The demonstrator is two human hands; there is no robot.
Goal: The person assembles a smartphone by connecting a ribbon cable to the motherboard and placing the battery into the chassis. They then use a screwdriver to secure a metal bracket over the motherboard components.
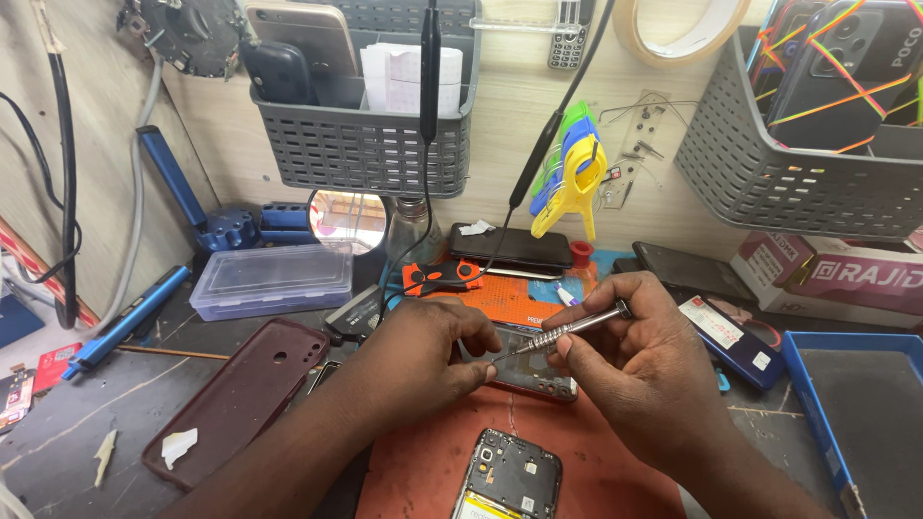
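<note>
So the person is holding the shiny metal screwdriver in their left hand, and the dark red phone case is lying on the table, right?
Not quite. The head view shows the silver metal screwdriver held in the right hand, not the left. The left hand is only pinching near its tip, over a phone part. The dark red phone case does lie on the table, as you said.

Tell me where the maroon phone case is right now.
In the head view, the maroon phone case lies on the bench's left side, beside the left hand, below the clear plastic box.
</note>
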